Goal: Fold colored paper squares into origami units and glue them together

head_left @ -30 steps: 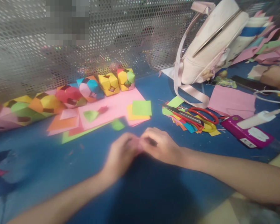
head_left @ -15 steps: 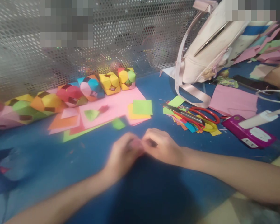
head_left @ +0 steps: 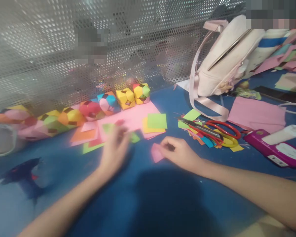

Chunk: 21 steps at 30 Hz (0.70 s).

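The right hand (head_left: pixel 179 151) is pinching a small pink piece of folded paper (head_left: pixel 156 153) between thumb and fingertips, holding it in front of the big pink sheet (head_left: pixel 130 118) and toward its right end. The left hand (head_left: pixel 115 148) is hovering at the near edge of the big pink sheet, its fingers loosely curled; it is blurring, so I cannot tell whether it is gripping anything. A green folded piece (head_left: pixel 108 127) is lying on the sheet just beside those fingers, and a green square (head_left: pixel 157 121) is topping a few papers at the sheet's right end. Scissors (head_left: pixel 203 127) are resting on paper scraps farther right of the sheet, while a row of paper balls (head_left: pixel 125 98) is lining its far side. The likeliest trouble, I judge, is the pink piece losing its folds, since only one hand is pinching it; squeezing too hard could crease it, and too lightly could let it spring open. The left wrist or fingers, sitting so near the loose papers, could also be brushing the green piece out of place.
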Available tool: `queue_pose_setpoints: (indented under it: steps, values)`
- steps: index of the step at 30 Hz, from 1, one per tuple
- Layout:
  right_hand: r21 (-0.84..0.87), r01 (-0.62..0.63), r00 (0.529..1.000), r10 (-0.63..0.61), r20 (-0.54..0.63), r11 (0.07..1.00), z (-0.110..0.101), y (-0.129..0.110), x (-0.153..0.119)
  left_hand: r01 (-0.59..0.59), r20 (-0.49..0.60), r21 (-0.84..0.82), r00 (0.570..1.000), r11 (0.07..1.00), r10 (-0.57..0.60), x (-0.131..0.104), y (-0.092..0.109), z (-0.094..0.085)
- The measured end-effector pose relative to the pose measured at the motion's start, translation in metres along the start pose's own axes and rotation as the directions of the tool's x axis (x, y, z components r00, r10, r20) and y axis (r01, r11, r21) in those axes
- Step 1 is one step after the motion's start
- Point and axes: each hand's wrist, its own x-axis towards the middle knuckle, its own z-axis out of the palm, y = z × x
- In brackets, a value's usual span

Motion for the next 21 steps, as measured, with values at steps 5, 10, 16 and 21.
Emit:
queue_pose_setpoints:
  steps: [5,10,16,21]
  values:
    - [0.013,0.011,1.000,-0.012,0.016,1.000,0.002,0.003,0.001,0.111,0.159,0.135,0.978,0.985,-0.132,0.027,-0.025,0.003]
    - [0.009,0.014,1.000,-0.014,0.024,1.000,0.003,0.002,0.001,0.048,0.205,0.138,0.976,0.989,-0.076,0.023,-0.036,0.010]
    - [0.044,-0.024,1.000,0.023,0.021,0.999,0.002,0.002,0.002,0.057,0.175,0.055,0.982,0.997,-0.065,0.010,-0.027,0.011]
    - [0.078,-0.112,0.992,0.116,-0.053,0.991,-0.002,0.003,0.006,0.131,0.234,-0.114,0.967,0.985,-0.102,-0.008,-0.014,0.015]
